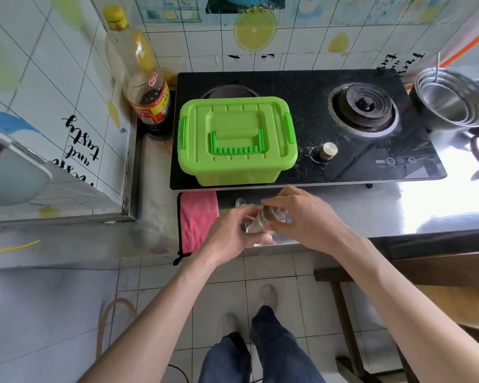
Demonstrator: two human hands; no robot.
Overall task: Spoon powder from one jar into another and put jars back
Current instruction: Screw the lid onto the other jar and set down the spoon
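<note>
We see both hands meeting just in front of the green box [237, 139], over the front edge of the steel desk [398, 205]. Between them is a small clear jar [260, 221], tilted on its side and held off the desk. The left hand [230, 233] grips it from below and from the left, its fingers curled round the glass and its thumb along the underside. The right hand [302, 217] comes over it from the right, with its fingertips [271, 203] pinching the jar's upper end. The glass is blurred, so we cannot tell whether a lid is on it or whether there is powder inside.

Just in front of the box and behind the left hand, a small shiny rounded thing [239, 201] lies on the desk; we cannot tell what it is. In front of the box and to its left, a red cloth [197, 219] hangs over the desk's edge.

The box is shut, its handle folded flat on the lid, and it stands on the left burner of a black stove [343, 167]. To the right of the box are the stove's brass knob [328, 150] and the bare right burner [364, 106]. Farther right is a stack of steel bowls [448, 100]. To the left of the box, in the tiled corner, a dark sauce bottle [150, 103] stands before a taller oil bottle [127, 45] with a yellow cap.
</note>
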